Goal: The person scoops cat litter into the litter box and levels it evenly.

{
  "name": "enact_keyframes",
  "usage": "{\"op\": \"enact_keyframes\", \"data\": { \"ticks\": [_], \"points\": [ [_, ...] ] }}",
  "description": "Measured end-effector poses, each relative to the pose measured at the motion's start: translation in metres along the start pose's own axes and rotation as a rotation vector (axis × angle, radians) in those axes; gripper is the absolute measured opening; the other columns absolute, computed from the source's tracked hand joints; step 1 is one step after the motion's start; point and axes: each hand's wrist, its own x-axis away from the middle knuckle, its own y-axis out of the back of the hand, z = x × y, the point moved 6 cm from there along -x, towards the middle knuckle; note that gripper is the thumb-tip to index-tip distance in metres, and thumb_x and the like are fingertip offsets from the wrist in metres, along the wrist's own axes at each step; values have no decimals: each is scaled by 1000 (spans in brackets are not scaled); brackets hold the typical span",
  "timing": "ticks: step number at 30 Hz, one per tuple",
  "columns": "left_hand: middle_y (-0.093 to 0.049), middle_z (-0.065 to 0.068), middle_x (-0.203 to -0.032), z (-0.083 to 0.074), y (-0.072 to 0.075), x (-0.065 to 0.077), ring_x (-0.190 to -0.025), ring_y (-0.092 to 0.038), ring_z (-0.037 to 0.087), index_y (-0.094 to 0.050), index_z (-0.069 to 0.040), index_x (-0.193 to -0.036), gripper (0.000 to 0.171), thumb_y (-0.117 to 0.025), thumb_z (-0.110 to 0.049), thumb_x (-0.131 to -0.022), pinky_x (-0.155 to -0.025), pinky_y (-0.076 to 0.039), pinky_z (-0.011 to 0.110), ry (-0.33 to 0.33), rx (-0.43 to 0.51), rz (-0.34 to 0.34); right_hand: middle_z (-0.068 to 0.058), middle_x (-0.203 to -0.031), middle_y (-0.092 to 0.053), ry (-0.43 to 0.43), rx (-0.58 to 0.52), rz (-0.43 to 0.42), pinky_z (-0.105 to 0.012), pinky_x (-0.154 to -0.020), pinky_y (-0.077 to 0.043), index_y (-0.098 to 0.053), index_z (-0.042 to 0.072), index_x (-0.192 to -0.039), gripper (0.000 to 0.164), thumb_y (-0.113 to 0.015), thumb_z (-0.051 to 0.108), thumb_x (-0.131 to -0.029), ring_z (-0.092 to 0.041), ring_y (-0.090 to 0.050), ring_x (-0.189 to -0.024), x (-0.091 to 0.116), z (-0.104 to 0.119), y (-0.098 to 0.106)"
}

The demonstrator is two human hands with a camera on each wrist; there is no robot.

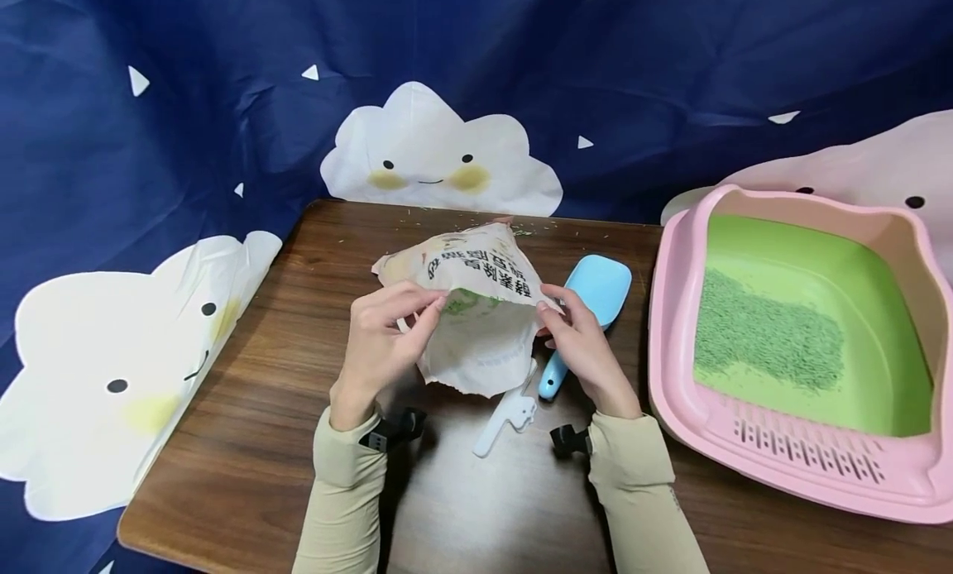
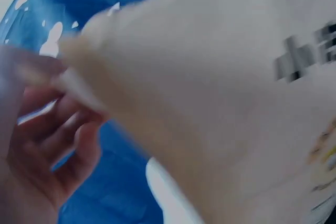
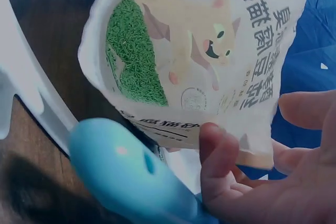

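A white cat litter bag (image 1: 476, 355) with black lettering rests on the table, its open mouth facing me. Some green shows inside the mouth. My left hand (image 1: 383, 330) pinches the left side of the bag's rim between thumb and fingers. At the opposite corner, the right hand (image 1: 584, 342) holds the rim, thumb and fingers on either side. In the right wrist view the bag (image 3: 205, 61) bears a cartoon cat and a patch of green pellets (image 3: 134, 51). The left wrist view is blurred, with the bag (image 2: 199, 77) filling most of it.
A light blue scoop (image 1: 601, 283) lies beside and partly behind the right hand. Below the bag is a white bag clip (image 1: 502, 421) with a cloud-shaped end. A pink litter box (image 1: 670, 367) at the right holds green pellets (image 1: 774, 330). Green crumbs (image 1: 524, 231) dot the table's back edge.
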Motion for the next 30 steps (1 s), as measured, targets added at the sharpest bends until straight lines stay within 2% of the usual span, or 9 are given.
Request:
{"op": "enact_keyframes", "data": {
  "ticks": [5,11,18,21,23,25,26,28,30],
  "points": [
    [-71,0,-78,-2,3,6,-64,-53,3,-78,-7,-88,12,-68,-2,-84,-53,-42,16,61,-14,235,-19,-121,-55,-20,-54,-31,-22,-76,-50,-42,10,-143,43,-43,26,-103,-16,-61,-87,-4,-1,3],
    [-70,-6,-84,-2,12,22,-71,-55,2,-79,-12,-92,13,-67,-9,-88,-56,-44,19,160,-74,397,-5,-99,-61,-21,-108,-117,-16,-67,-50,-57,-4,-127,35,-52,16,-99,-3,-58,-73,-8,-4,3],
    [-66,-8,-89,1,26,54,-75,-54,2,-79,-18,-94,12,-70,-13,-87,-58,-44,20,216,-90,427,11,-77,-61,-26,-73,-120,-20,-63,-49,-66,-7,-111,25,-62,7,-91,-2,-53,-66,-9,-6,1],
    [-66,-7,-95,8,35,63,-83,-59,6,-78,-16,-93,10,-69,-13,-88,-63,-47,20,291,-118,371,12,-72,-59,-15,-65,-95,-21,-61,-48,-65,-8,-111,25,-63,6,-90,-3,-51,-62,-9,-6,2],
    [-68,-3,-98,18,46,67,-86,-61,11,-77,-13,-95,13,-65,-18,-92,-66,-49,23,394,-215,258,11,-70,-56,-9,-68,-82,-19,-59,-46,-65,-8,-110,24,-62,5,-89,-3,-49,-61,-8,-5,2],
    [-69,2,-99,29,58,74,-87,-63,14,-73,-10,-107,26,-56,-27,-97,-70,-50,27,562,-320,156,11,-68,-55,0,-72,-69,-19,-59,-45,-64,-8,-111,25,-61,4,-89,-3,-48,-60,-9,-4,2],
    [-70,5,-98,36,62,78,-84,-64,16,-68,-8,-117,35,-50,-34,-100,-70,-50,29,666,-345,137,11,-68,-55,2,-76,-65,-19,-58,-45,-64,-8,-111,25,-61,4,-89,-3,-48,-60,-9,-3,2],
    [-69,12,-99,49,61,90,-79,-64,18,-48,-8,-139,57,-39,-49,-101,-69,-51,33,887,-261,165,10,-67,-55,4,-80,-64,-19,-58,-45,-64,-8,-110,23,-61,3,-89,-4,-48,-60,-9,-2,2],
    [-66,15,-100,58,52,102,-78,-65,17,-22,-12,-152,69,-36,-55,-100,-69,-53,33,1081,-63,232,11,-67,-55,7,-82,-62,-20,-59,-46,-64,-8,-110,24,-61,3,-89,-4,-48,-60,-10,-2,2]
  ]
}}
